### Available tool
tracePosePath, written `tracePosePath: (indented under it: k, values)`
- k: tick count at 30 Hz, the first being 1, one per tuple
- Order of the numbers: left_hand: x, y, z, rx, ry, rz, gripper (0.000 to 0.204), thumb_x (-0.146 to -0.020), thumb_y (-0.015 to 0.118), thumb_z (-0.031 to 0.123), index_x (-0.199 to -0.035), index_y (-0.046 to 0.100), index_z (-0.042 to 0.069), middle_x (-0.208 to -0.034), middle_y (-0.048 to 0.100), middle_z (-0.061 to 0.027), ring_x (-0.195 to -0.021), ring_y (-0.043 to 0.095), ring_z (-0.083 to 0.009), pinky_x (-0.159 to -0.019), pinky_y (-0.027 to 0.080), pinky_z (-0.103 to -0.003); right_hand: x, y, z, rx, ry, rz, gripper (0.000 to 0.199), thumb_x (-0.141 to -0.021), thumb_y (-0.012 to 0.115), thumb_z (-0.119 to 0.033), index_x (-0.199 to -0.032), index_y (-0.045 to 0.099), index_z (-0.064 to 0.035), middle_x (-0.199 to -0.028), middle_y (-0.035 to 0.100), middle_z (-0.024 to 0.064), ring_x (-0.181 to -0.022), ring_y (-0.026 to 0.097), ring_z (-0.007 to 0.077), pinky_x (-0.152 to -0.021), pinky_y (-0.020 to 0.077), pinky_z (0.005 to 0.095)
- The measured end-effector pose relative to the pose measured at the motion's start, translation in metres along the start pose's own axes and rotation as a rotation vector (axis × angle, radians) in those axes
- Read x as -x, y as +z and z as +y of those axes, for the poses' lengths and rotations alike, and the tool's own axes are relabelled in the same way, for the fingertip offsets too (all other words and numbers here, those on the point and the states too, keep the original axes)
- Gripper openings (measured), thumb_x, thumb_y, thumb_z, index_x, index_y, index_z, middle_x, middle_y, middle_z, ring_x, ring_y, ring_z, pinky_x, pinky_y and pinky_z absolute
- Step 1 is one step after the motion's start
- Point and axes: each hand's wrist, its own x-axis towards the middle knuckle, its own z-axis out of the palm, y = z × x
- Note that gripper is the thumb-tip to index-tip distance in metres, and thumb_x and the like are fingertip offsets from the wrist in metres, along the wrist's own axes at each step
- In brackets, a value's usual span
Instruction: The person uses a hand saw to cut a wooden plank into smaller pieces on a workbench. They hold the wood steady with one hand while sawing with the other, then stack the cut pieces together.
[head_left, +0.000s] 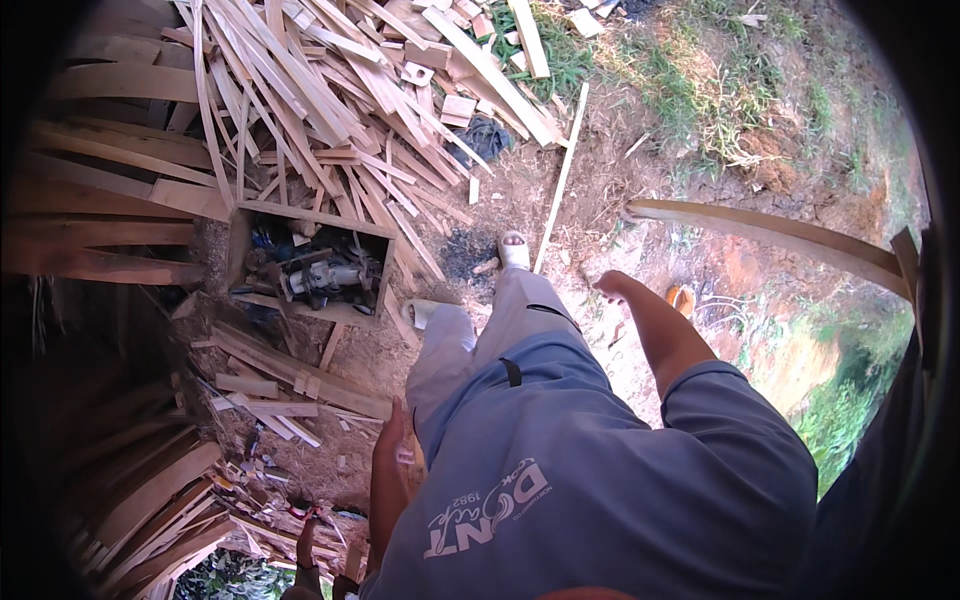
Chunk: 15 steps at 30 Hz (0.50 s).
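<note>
We see our right hand swung out in front of the body, the bare forearm rising from the grey sleeve and the wrist bent so the hand points forward and a little left. It grasps nothing; the fingers look loosely curled, though we cannot tell how far they are closed. It hangs in the air over bare dirt, just right of our forward leg. Our left hand hangs low beside the left thigh, the arm straight down along the grey shirt; it seems empty too, but its fingers are too dim to read.

Below the hands, our two feet stand apart on trampled earth, the forward foot in a pale sandal beside a long thin wooden strip lying on the ground. Left of the legs sits an open wooden box with tools jumbled inside. Beyond it spreads a big heap of wood offcuts, and more planks lie near the left leg. To the right, a curved wooden plank crosses above reddish soil and grass.
</note>
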Motion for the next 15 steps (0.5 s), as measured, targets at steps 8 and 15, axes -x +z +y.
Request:
tracePosePath:
  k: [8,15]
  values:
    - [-0.007,0.136,0.017,-0.381,0.105,0.170,0.140,-0.076,0.068,0.083,-0.159,0.011,-0.014,-0.158,0.034,-0.0402,-0.148,0.038,-0.0478,-0.123,0.032,-0.046,-0.209,-0.069,-0.056,-0.144,-0.135,-0.048,0.037,-0.103,0.060,-0.039,-0.125,0.069,-0.0103,-0.103,0.074,0.0142,-0.079,0.074,0.0246,-0.065,0.0587,0.0447]
    - [0.027,0.211,0.073,-0.505,-0.194,0.359,0.146,-0.073,0.075,0.079,-0.155,0.004,-0.019,-0.156,0.028,-0.0465,-0.145,0.039,-0.0534,-0.121,0.035,-0.049,-0.411,-0.088,-0.047,0.851,-0.454,0.022,0.046,-0.080,0.087,-0.027,-0.121,0.072,-0.0121,-0.120,0.073,0.0138,-0.116,0.067,0.0376,-0.101,0.0554,0.0446]
